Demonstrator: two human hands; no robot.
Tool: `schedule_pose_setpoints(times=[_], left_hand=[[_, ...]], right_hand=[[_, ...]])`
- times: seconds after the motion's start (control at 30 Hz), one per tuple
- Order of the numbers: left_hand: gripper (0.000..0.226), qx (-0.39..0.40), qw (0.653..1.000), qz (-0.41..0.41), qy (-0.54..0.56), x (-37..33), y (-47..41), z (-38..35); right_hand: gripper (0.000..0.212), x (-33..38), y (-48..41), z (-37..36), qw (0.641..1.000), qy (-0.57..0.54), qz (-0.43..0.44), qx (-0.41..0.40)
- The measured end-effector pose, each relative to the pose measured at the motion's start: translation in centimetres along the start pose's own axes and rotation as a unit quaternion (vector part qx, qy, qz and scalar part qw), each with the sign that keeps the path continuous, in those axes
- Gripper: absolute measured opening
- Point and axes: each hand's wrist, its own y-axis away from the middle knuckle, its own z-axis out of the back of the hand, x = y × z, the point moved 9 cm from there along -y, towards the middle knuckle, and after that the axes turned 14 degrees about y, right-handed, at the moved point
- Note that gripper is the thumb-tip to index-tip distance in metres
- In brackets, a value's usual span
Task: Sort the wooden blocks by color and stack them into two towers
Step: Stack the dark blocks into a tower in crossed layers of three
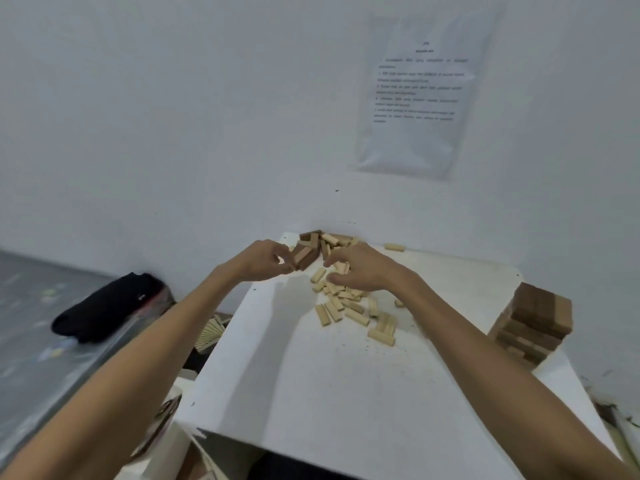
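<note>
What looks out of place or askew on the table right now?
The dark brown wooden block tower at the white table's right edge looks askew: its layers sit unevenly, not flush. One pale wooden block lies alone by the wall, apart from the scattered pale pile. Small crumbs speckle the tabletop.

By my left hand (263, 261) the dark brown blocks (306, 252) show chocolate sides and tan ends. Under my right hand (363, 268) and nearer me, the pale blocks (349, 306) are cream-beige. Well right of that hand, the tower (535, 323) is brown, banded darker and lighter. The table (329, 393) is white with small dark specks. The wall (173, 116) is plain white, and the paper sheet (419, 98) beyond the right hand carries black print. Left of the left arm, I see a black cloth (104, 308) on a mottled grey surface (31, 323).
</note>
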Motion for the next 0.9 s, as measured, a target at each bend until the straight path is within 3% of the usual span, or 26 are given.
schedule_pose_setpoints(times=[0.3, 0.6, 0.77, 0.9], left_hand=[[0.037, -0.056, 0.995, 0.083, -0.015, 7.0, -5.1, 0.5], [0.036, -0.069, 0.986, 0.143, -0.06, 11.2, -9.6, -0.7], [0.03, -0.081, 0.987, 0.126, -0.06, 12.0, -10.3, -1.9], [0.024, -0.124, 0.985, 0.105, -0.06, 11.4, -9.8, -2.2]], right_hand=[[0.047, -0.7, -8.5, -4.5, 0.999, 0.034, -0.022, 0.008], [0.049, -0.9, -14.8, -7.9, 0.99, 0.134, 0.031, -0.003], [0.062, -1.1, -16.2, -9.0, 0.984, 0.167, 0.047, -0.028], [0.046, -1.4, -15.9, -8.3, 0.976, 0.199, 0.026, -0.084]])
